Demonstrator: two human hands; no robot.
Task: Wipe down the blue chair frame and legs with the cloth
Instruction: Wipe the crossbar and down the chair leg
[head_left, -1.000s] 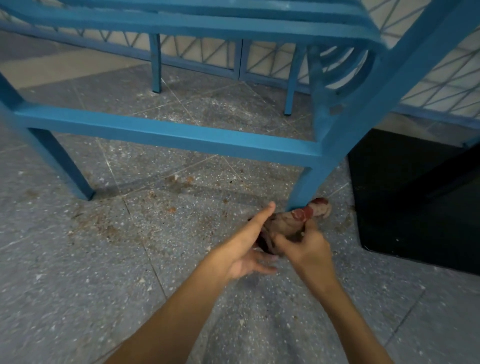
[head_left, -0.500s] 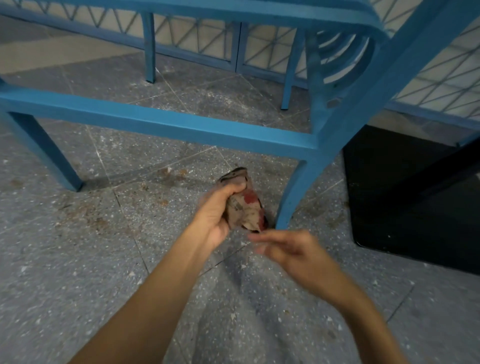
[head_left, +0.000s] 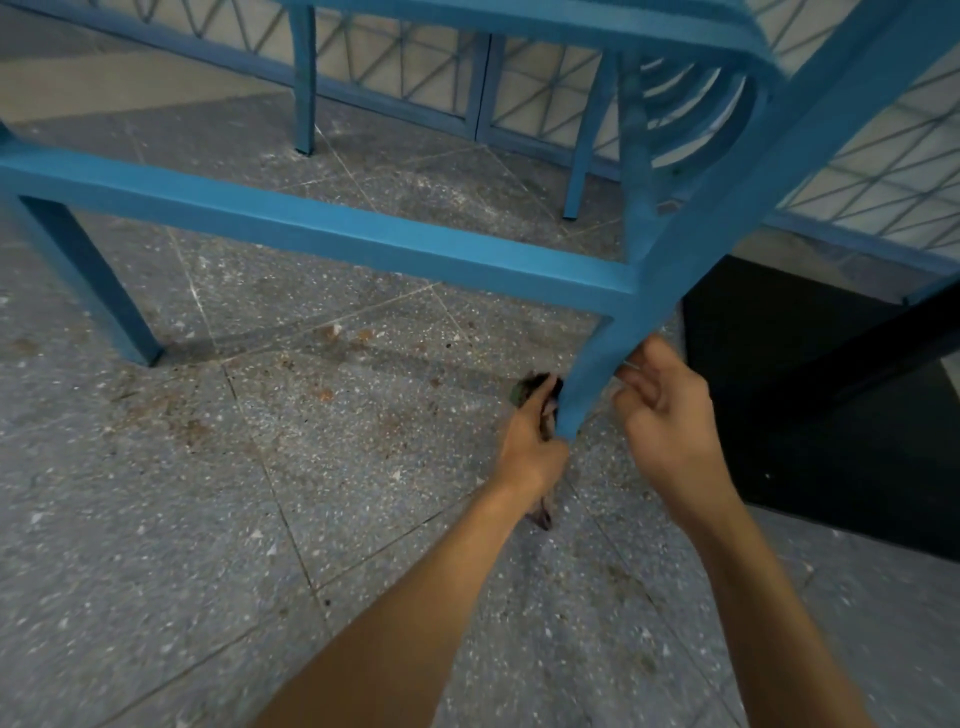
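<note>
Blue chair leg, left hand gripping cloth against it, right hand fingers half-curled, empty.

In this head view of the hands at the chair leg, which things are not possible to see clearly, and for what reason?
- Cloth: mostly hidden by the left hand and the near chair leg; its pattern is unreadable.
- Right hand: its fingertips are blurred at the leg, so contact is unclear.
- Chair seat and back: cut off by the top edge.
- Leg's foot: covered by the left hand and cloth.
</note>
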